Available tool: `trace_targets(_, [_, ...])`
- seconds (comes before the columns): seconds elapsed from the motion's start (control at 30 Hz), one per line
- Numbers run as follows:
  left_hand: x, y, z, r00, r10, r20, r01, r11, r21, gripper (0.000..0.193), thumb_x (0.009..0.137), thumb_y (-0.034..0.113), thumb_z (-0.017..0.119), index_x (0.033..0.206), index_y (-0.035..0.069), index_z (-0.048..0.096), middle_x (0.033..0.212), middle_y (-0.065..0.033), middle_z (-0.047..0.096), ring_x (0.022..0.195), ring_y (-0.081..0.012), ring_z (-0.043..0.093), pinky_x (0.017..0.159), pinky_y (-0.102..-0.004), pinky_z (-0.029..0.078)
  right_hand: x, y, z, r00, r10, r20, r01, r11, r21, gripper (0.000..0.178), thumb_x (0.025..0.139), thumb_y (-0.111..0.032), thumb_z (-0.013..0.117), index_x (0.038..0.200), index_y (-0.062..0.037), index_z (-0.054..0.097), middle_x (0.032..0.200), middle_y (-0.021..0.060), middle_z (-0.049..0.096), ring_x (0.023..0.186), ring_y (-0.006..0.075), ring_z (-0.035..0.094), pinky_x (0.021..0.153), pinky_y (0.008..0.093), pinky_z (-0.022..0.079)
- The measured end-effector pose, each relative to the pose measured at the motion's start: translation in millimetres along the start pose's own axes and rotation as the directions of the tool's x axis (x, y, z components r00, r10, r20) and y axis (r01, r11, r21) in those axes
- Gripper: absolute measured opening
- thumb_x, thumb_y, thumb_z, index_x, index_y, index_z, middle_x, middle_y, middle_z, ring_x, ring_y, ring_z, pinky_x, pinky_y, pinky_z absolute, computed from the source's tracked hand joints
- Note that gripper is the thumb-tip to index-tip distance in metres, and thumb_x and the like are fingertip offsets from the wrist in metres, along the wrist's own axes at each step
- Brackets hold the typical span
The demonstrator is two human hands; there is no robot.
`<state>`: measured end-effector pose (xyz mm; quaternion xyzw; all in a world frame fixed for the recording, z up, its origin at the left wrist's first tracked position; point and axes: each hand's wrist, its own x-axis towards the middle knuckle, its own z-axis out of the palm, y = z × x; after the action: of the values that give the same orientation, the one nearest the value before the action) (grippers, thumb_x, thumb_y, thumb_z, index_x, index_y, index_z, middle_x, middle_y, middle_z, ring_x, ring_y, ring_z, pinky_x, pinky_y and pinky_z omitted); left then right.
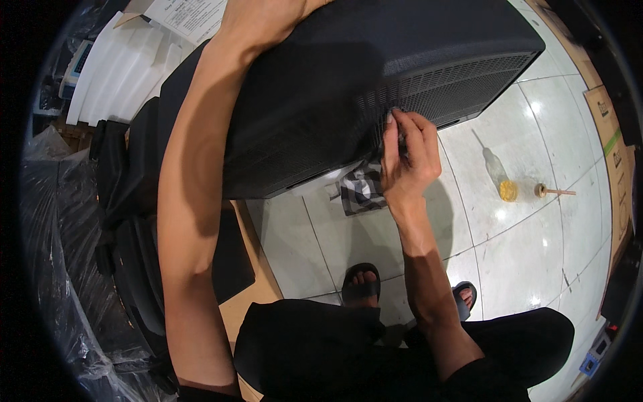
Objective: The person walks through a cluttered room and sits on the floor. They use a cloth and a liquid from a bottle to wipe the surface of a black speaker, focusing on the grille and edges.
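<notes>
A large black speaker cabinet (315, 74) with a perforated mesh grille (455, 84) stands before me. My left hand (264, 23) rests on its upper surface at the top edge of the picture, and its fingers are mostly cut off there. Close against the grille, my right hand (412, 151) has thumb and fingertips pinched together. What sits in that pinch, if anything, is too small to make out. Below the cabinet, partly behind the right hand, a dark checked cloth (362, 191) lies on the floor.
On the tiled floor (516, 254) to the right are a clear bottle with yellow contents (508, 191) and a thin wooden stick with a round cap (552, 192). Cardboard (606, 134) lines the right side. White foam (120, 67), black cases (137, 268) and clear plastic film (67, 268) crowd the left.
</notes>
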<state>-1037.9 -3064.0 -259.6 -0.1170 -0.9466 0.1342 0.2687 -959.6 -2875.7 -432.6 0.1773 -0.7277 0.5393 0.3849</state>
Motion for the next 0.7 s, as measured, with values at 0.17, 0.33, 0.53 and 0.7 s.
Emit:
trace_targets(0.17, [-1,0,0,1.000,-0.002,-0.007,0.002,1.000,-0.012,0.049,0.092,0.051,0.059,0.085,0.004,0.072,0.067,-0.0222,0.065,0.063,-0.0399,0.065,0.059,-0.0467,0.051,6,-5,-3,0.999,0.045,0.019,-0.045,0.999,-0.010,0.013,0.083,0.004,0.070,0.096,0.0049,0.070,0.093,0.0173,0.065,0.074,0.0243,0.067,0.062,0.0314,0.054])
trace_targets(0.33, [-3,-3,0,1.000,-0.001,-0.005,0.001,1.000,-0.023,0.047,0.091,0.050,0.060,0.087,0.004,0.072,0.067,-0.0212,0.065,0.063,-0.0393,0.066,0.060,-0.0460,0.051,32,-14,-39,0.746,0.226,0.626,-0.153,0.974,-0.170,0.009,0.082,0.002,0.068,0.091,0.0052,0.070,0.085,0.0218,0.064,0.068,0.0310,0.065,0.064,0.0376,0.052])
trace_targets(0.53, [-3,1,-1,1.000,-0.001,-0.023,0.002,1.000,0.014,0.047,0.091,0.050,0.061,0.087,0.004,0.072,0.067,-0.0215,0.065,0.063,-0.0392,0.066,0.060,-0.0457,0.051,40,-26,-41,0.878,0.347,0.329,-0.346,0.936,-0.064,0.008,0.085,0.000,0.068,0.091,0.0050,0.071,0.082,0.0137,0.065,0.062,0.0215,0.061,0.058,0.0313,0.049])
trace_targets(0.7, [-4,-1,-1,1.000,-0.001,-0.021,0.001,1.000,-0.012,0.047,0.091,0.050,0.061,0.089,0.004,0.072,0.068,-0.0216,0.066,0.064,-0.0390,0.066,0.061,-0.0455,0.052,29,-17,-28,0.935,0.272,0.226,-0.279,0.960,0.001,0.009,0.085,-0.001,0.069,0.093,0.0044,0.070,0.086,0.0129,0.065,0.064,0.0211,0.063,0.059,0.0314,0.050])
